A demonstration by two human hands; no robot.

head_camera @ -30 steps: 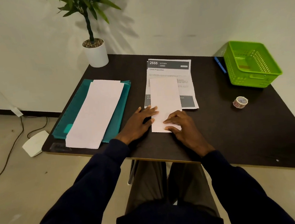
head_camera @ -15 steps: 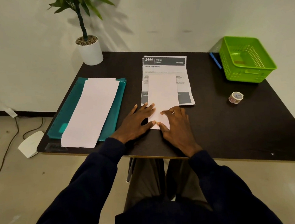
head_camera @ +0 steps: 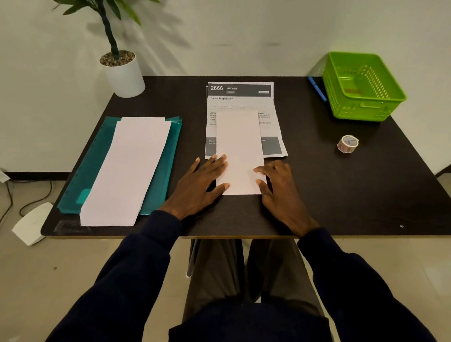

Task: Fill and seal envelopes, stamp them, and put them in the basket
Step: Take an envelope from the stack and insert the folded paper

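1. Your left hand (head_camera: 201,185) lies flat on the table (head_camera: 355,187). Fingers are straight and spread, w/ the tips on the left edge of the envelope (head_camera: 240,145) and the thumb touching its near-left corner. It's pressing down, not wrapped round anything.
2. Your right hand (head_camera: 280,190) sits at the envelope's right edge. Fingers are lightly bent, tips resting on the paper, thumb at the near-right corner. Nothing is pinched or held; it's pressing only.
3. The envelope lies plain side up, lengthwise away from you, in the middle of the table. Its far half overlaps a printed sheet (head_camera: 240,96) headed "2666 KITCHEN"; its near half is on bare tabletop between your hands.
4. Can't tell whether the envelope is filled or sealed; no flap shows.
5. To your left, a stack of envelopes (head_camera: 129,167) lies on a teal folder (head_camera: 164,159), angled slightly, w/ the near end at the table edge.
6. The green basket (head_camera: 360,87) is at the far-right corner, well apart from both hands. Something small and reddish lies inside; too blurred to name.
7. The stamp roll (head_camera: 347,143) sits on the table just in front of the basket, to the right of your right hand.
8. A blue pen (head_camera: 317,89) lies just left of the basket.
9. A potted plant (head_camera: 125,76) stands at the far-left corner.
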